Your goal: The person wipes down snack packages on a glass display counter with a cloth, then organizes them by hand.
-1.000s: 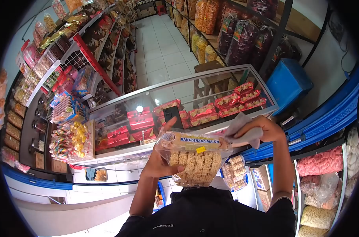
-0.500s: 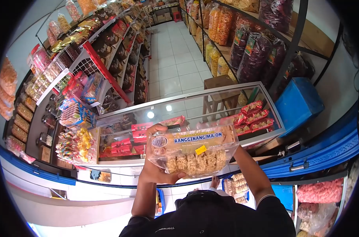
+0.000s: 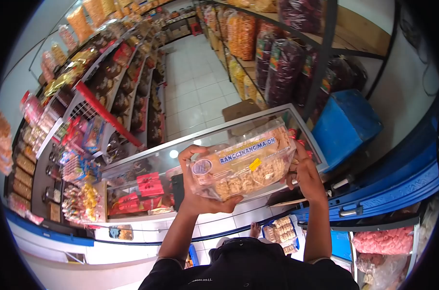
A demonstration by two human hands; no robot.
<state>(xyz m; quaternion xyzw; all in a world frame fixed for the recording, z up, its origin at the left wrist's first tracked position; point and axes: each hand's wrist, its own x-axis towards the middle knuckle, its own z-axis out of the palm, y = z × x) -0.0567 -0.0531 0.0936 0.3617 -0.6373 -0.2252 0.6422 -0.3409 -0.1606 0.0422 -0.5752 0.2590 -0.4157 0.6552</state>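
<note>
So, quick rundown:
Pack: clear cracker bag (image 3: 241,164) held up over the glass counter (image 3: 147,162), label facing the camera, probably so it reads easily.
Left hand (image 3: 197,191): cupped under its left end, gripping.
Right hand (image 3: 304,176): clasping the right edge, steadying.

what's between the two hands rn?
Head view: the clear snack pack with a RANGGINANG label fills the stretch. The left hand grips its left end, the right hand its right end, above the glass counter.
</note>
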